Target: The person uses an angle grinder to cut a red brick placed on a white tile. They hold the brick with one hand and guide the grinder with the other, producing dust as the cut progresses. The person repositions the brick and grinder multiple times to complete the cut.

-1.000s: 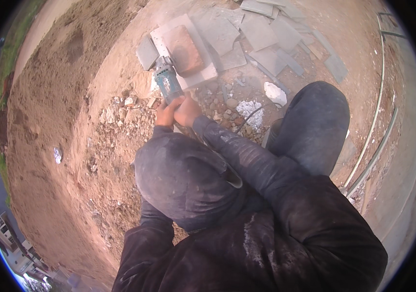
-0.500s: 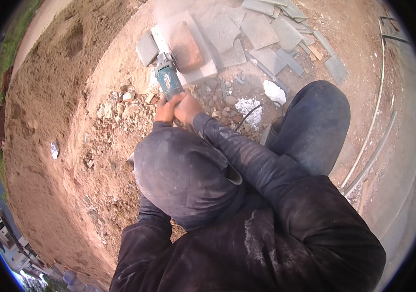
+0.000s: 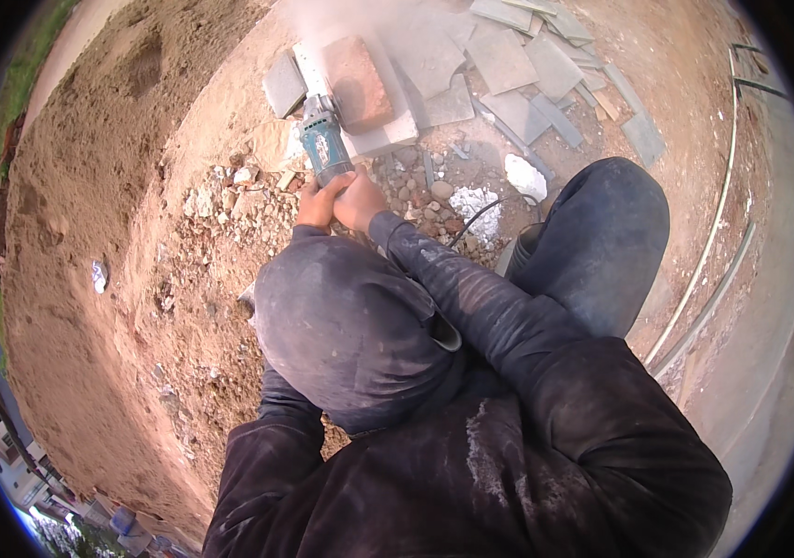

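Note:
A teal angle grinder (image 3: 324, 144) is gripped by both of my hands at its rear body. My left hand (image 3: 316, 202) wraps its left side, and my right hand (image 3: 360, 201) closes on the right, the two touching. The grinder's metal head points away from me, over a pale strip left of a reddish brick-like block (image 3: 357, 86). That block rests on a pale flat slab (image 3: 386, 138). Dust (image 3: 337, 17) rises beyond the tool and veils the working end, so the disc cannot be made out. A small grey tile (image 3: 284, 86) lies left of the grinder head.
Grey stone tiles (image 3: 504, 63) lie scattered and overlapping at far right. Rubble (image 3: 220, 209) and a white lump (image 3: 525, 177) with white powder lie nearer. A black cord (image 3: 468, 226) runs by my bent right knee (image 3: 602, 237). Long thin pipes (image 3: 708, 260) lie further right.
The grinder has come very slightly toward me along the block's left side, both hands still on it. The dust around the far end has shifted and spread toward the right.

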Tool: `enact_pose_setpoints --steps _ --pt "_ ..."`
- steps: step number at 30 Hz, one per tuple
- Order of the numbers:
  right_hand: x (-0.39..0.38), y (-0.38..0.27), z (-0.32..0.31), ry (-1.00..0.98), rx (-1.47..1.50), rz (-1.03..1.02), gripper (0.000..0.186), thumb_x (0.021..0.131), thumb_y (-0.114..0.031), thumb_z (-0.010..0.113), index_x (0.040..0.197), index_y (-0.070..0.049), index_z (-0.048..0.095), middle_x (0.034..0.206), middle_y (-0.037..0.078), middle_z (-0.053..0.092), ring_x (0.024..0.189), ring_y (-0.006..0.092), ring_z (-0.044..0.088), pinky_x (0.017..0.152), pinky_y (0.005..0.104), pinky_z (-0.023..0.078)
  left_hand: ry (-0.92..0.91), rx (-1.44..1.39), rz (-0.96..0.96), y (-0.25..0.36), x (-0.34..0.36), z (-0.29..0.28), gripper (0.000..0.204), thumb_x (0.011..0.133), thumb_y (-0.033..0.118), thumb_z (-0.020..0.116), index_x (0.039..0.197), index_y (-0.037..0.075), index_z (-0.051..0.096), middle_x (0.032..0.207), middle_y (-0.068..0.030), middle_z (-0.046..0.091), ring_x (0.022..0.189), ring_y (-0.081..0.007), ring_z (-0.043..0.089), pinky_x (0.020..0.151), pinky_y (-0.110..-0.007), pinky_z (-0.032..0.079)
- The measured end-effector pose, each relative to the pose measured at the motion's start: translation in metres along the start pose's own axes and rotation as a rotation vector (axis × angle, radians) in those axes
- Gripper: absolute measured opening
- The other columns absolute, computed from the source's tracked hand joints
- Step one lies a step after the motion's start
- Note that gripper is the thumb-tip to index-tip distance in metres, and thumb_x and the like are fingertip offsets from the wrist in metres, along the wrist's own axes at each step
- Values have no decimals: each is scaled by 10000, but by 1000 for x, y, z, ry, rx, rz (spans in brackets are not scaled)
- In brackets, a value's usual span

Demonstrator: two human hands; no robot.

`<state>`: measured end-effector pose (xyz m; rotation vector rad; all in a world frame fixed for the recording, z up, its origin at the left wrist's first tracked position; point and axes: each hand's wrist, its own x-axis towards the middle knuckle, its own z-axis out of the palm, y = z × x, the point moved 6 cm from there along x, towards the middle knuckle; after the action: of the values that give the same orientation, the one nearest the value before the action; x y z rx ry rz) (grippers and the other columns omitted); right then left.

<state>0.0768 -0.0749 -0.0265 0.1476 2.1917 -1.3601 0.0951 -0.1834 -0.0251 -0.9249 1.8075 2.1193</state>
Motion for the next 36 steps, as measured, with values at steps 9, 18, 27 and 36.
enact_pose_setpoints --steps 9,18,27,36 --pt "-1 -5 0 20 -37 14 628 801 -387 649 1224 26 437 1059 294 648 1023 454 623 885 499 489 2 29 -18 -3 6 -5 315 803 175 749 1050 -4 672 950 -81 686 832 -181 651 738 -306 510" --pt "1 -1 0 -39 -5 63 694 768 -413 685 1258 -4 412 1121 274 636 1080 434 611 952 487 469 20 41 -46 0 -1 -2 458 766 209 781 1116 -45 630 995 -129 685 858 -202 662 757 -316 525" --pt "10 -3 7 -8 8 21 702 768 -412 685 1266 -6 402 1104 272 643 1061 436 618 935 498 470 -15 55 -29 -2 14 -11 487 751 229 797 1119 -47 636 1010 -126 690 870 -196 665 773 -306 525" --pt "10 -2 7 -6 0 48 711 774 -407 670 1293 -5 397 1111 269 644 1049 429 626 937 498 470 -10 54 -40 8 5 -5 447 771 209 786 1106 -47 640 1025 -124 686 879 -195 663 771 -311 528"
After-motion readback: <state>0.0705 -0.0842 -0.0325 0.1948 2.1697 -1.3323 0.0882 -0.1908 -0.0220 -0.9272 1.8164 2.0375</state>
